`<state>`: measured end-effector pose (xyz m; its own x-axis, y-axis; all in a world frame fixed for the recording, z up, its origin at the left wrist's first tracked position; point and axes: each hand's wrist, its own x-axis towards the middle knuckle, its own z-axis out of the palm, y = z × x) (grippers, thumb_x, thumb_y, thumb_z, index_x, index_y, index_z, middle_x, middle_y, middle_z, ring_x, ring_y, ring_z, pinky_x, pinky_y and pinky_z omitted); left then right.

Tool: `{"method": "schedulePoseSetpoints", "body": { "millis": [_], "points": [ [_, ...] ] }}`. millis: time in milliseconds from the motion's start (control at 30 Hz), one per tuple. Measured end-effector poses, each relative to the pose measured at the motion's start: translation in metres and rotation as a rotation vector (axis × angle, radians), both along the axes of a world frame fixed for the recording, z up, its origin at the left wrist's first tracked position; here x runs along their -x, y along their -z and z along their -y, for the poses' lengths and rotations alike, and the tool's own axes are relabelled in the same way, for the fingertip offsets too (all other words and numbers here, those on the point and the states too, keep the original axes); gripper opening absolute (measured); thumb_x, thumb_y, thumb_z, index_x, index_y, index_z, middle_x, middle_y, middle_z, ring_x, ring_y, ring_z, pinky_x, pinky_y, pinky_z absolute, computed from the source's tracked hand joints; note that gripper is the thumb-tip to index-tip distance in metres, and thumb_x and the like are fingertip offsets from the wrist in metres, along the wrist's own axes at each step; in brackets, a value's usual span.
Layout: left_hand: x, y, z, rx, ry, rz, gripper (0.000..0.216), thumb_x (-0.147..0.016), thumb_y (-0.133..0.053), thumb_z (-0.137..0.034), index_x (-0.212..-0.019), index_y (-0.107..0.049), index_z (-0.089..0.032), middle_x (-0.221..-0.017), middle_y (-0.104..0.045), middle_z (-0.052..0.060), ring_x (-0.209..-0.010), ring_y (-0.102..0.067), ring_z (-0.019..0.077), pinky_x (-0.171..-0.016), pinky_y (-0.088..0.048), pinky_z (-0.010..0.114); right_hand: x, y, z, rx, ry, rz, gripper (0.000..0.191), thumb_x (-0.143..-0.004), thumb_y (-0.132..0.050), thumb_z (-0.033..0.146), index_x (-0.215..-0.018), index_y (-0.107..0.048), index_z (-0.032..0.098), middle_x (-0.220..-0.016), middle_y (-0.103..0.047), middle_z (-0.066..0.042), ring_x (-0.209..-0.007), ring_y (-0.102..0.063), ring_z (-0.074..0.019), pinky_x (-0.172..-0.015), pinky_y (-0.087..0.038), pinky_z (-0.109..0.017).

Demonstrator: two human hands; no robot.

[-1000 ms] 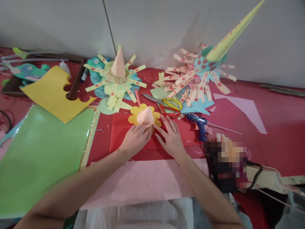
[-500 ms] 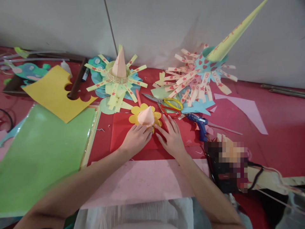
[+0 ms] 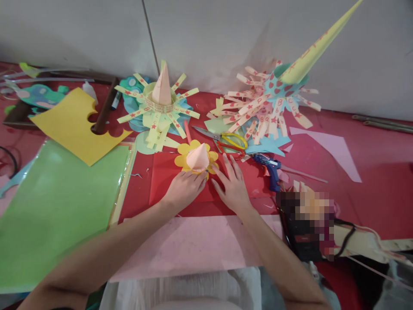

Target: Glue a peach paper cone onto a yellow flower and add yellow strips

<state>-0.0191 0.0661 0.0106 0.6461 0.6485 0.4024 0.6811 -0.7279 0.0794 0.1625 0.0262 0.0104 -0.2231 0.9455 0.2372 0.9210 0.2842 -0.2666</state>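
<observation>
A yellow paper flower lies on a red paper sheet, and a pale pink paper cone stands point-up at its centre. My left hand rests over the flower's near edge, its fingers stretched flat beside the foot of the cone. Close by on the right, my right hand lies with fingers spread; its index fingertip reaches the flower's right petals. Beyond my right fingertips lie scissors with yellow and red handles.
A blue glue gun lies to the right. Paper hats with strips stand behind, one with a pink cone, one with a tall yellow cone. Cut yellow paper and green sheets are at left, pink paper in front.
My right hand has shifted very slightly, its fingers a little more spread. My left hand, the flower and the cone look the same.
</observation>
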Motion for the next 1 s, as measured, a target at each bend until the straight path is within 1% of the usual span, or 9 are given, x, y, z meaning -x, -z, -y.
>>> {"method": "schedulePoseSetpoints", "body": {
  "millis": [100,333,500,633,733,800,900,967,1000],
  "points": [
    [0.000,0.000,0.000,0.009,-0.001,-0.009,0.026,-0.092,-0.038,-0.020,-0.097,-0.062,-0.014,-0.070,-0.069,0.002,-0.065,-0.064,0.0155,-0.061,-0.047,0.028,0.000,0.000,0.000,0.005,0.003,-0.013,0.045,-0.089,-0.045,0.030,-0.134,-0.044,0.024,-0.154,-0.014,-0.004,-0.142,-0.010,-0.0273,-0.109,-0.028,-0.051],
    [0.000,-0.001,0.000,-0.023,-0.014,-0.017,0.026,-0.092,-0.039,-0.021,-0.097,-0.063,-0.015,-0.070,-0.069,0.002,-0.065,-0.064,0.0148,-0.061,-0.046,0.027,-0.001,-0.001,0.000,-0.044,-0.044,-0.053,0.038,-0.087,-0.049,0.028,-0.125,-0.055,0.025,-0.154,-0.015,-0.003,-0.141,-0.014,-0.0276,-0.109,-0.030,-0.050],
    [0.000,-0.006,0.003,-0.102,0.013,0.000,0.024,-0.091,-0.042,-0.020,-0.087,-0.064,-0.014,-0.065,-0.066,0.002,-0.060,-0.062,0.0151,-0.057,-0.044,0.028,-0.001,-0.002,0.000,-0.055,-0.065,-0.066,0.037,-0.086,-0.051,0.026,-0.123,-0.057,0.026,-0.154,-0.017,-0.003,-0.140,-0.016,-0.0276,-0.108,-0.031,-0.051],
    [-0.001,-0.006,0.006,-0.109,-0.008,-0.035,0.025,-0.091,-0.042,-0.023,-0.087,-0.064,-0.013,-0.057,-0.063,0.002,-0.054,-0.059,0.0153,-0.054,-0.042,0.028,-0.001,-0.001,-0.001,-0.081,-0.069,-0.094,0.035,-0.087,-0.051,0.024,-0.121,-0.058,0.026,-0.152,-0.022,-0.005,-0.140,-0.019,-0.0270,-0.108,-0.032,-0.050],
    [-0.001,-0.007,0.006,-0.112,-0.005,-0.004,0.024,-0.091,-0.042,-0.023,-0.085,-0.064,-0.014,-0.055,-0.061,0.000,-0.052,-0.057,0.0137,-0.053,-0.040,0.027,-0.003,-0.002,-0.001,-0.133,-0.053,-0.168,0.033,-0.088,-0.049,0.023,-0.119,-0.059,0.025,-0.148,-0.031,-0.007,-0.137,-0.027,-0.0249,-0.106,-0.035,-0.048],
    [0.001,-0.013,0.005,-0.158,0.029,0.063,0.019,-0.090,-0.046,-0.021,-0.085,-0.063,-0.016,-0.056,-0.059,-0.001,-0.052,-0.056,0.0118,-0.051,-0.038,0.027,-0.008,-0.006,0.000,-0.203,-0.008,-0.238,0.030,-0.088,-0.048,0.021,-0.115,-0.061,0.024,-0.143,-0.040,-0.008,-0.132,-0.037,-0.0233,-0.104,-0.039,-0.046],
    [0.006,-0.029,-0.001,-0.260,0.051,0.189,0.011,-0.088,-0.052,-0.020,-0.088,-0.063,-0.019,-0.057,-0.058,-0.003,-0.051,-0.052,0.0102,-0.049,-0.034,0.026,-0.021,-0.013,0.002,-0.327,0.108,-0.336,0.026,-0.088,-0.047,0.019,-0.108,-0.064,0.023,-0.128,-0.055,-0.009,-0.118,-0.052,-0.0210,-0.099,-0.044,-0.042],
    [0.010,-0.043,-0.008,-0.259,-0.018,0.309,0.007,-0.086,-0.056,-0.022,-0.089,-0.062,-0.022,-0.062,-0.058,-0.003,-0.054,-0.052,0.0106,-0.051,-0.035,0.026,-0.032,-0.017,0.003,-0.391,0.203,-0.381,0.025,-0.088,-0.047,0.019,-0.105,-0.065,0.022,-0.117,-0.061,-0.009,-0.109,-0.057,-0.0195,-0.095,-0.046,-0.040],
    [0.012,-0.050,-0.012,-0.224,-0.073,0.392,0.006,-0.085,-0.058,-0.022,-0.089,-0.062,-0.024,-0.068,-0.061,-0.002,-0.059,-0.054,0.0112,-0.054,-0.039,0.026,-0.037,-0.019,0.004,-0.418,0.254,-0.397,0.024,-0.088,-0.047,0.019,-0.103,-0.066,0.022,-0.112,-0.063,-0.008,-0.105,-0.059,-0.0189,-0.093,-0.047,-0.039]
  ]
}}
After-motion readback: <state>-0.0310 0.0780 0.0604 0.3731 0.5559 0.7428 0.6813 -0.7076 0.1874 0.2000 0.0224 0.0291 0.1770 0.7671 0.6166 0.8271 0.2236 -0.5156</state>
